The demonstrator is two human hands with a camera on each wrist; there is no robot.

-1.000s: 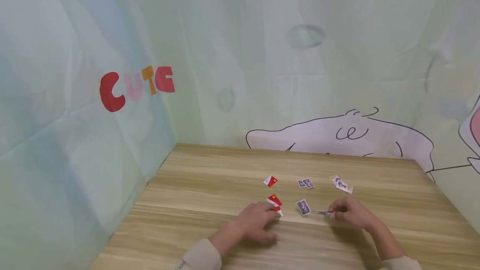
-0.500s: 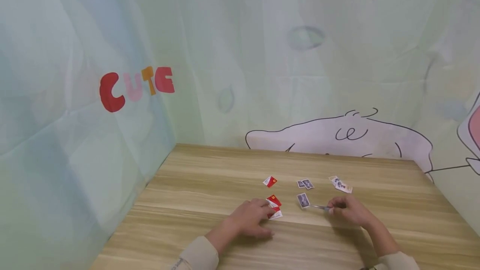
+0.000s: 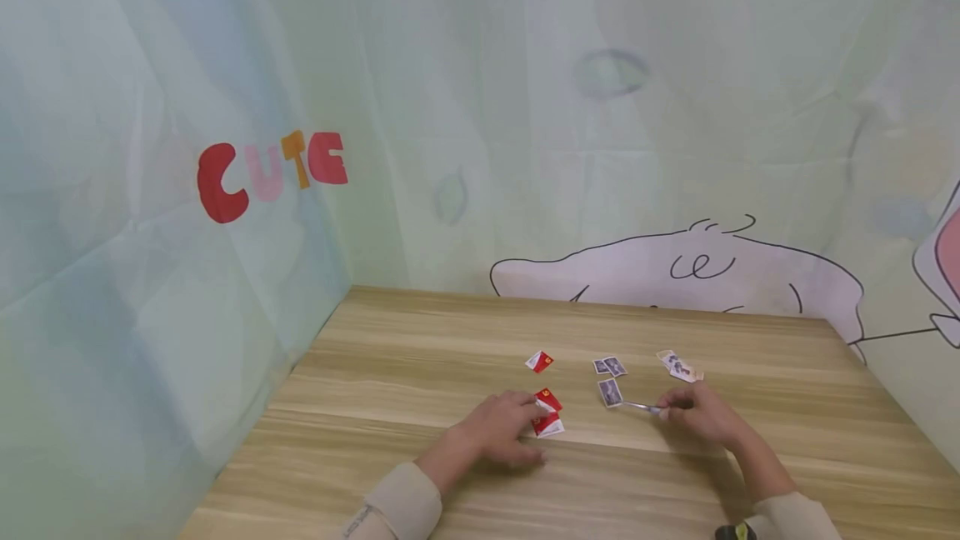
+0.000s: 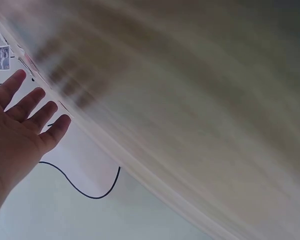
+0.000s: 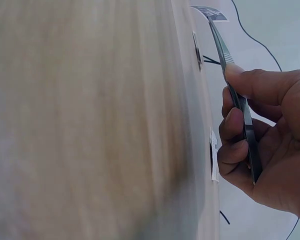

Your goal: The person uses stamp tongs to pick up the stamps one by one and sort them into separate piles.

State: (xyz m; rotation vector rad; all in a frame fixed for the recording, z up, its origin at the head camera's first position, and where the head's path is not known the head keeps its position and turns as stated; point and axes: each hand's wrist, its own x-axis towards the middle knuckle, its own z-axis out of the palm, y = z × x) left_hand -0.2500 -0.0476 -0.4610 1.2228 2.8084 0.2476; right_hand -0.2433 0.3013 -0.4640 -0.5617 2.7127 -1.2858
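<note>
My right hand point(image 3: 699, 413) grips a pair of metal tweezers point(image 5: 243, 107), thumb on one side and curled fingers on the other. The tips pinch the edge of a small grey picture stamp point(image 3: 611, 392), which is raised off the table in the right wrist view. Just beyond it lie two overlapping grey stamps point(image 3: 614, 366). My left hand point(image 3: 495, 430) is spread low at the left, its fingers beside red-and-white stamps point(image 3: 550, 424) that overlap one another. In the left wrist view the left hand point(image 4: 27, 120) has its fingers apart and holds nothing.
Farther back on the wooden table point(image 3: 405, 357) lies another red-and-white stamp point(image 3: 539, 362). Pale overlapping stamps point(image 3: 681, 367) lie at the back right, beyond the right hand. A printed cloth point(image 3: 420, 148) hangs along the table's back and left edges.
My right hand has moved the tweezers and the grey stamp away from me, toward the two overlapping grey stamps. My left hand has drawn slightly left, uncovering more of the red-and-white stamps.
</note>
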